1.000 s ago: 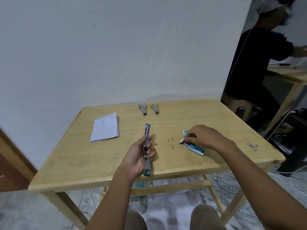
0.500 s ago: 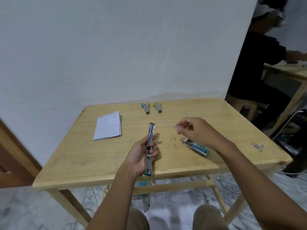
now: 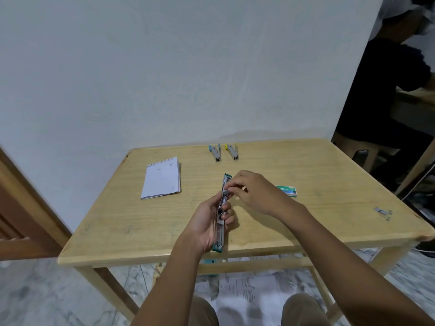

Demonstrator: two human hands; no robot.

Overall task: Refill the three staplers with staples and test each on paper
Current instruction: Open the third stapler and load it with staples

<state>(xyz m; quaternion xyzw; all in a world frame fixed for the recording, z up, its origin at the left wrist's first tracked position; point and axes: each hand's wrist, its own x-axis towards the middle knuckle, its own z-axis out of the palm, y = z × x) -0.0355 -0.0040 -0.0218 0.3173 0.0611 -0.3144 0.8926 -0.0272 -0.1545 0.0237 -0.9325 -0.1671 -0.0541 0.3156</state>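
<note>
Gripping opened stapler [image 3: 222, 209] in left hand [image 3: 205, 223] over near edge of desk [image 3: 141, 220]; pinching strip [image 3: 226, 191] in right hand [image 3: 255, 191] at its channel; risking tilt on entry, so jam or snapped strip, bits scattering off desk; other staplers [image 3: 215, 153] at far edge

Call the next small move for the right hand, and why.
Probably seat the staple strip into the channel of the stapler: the right hand pinches the strip right at the rail, and the left hand holds the stapler opened flat.
</note>
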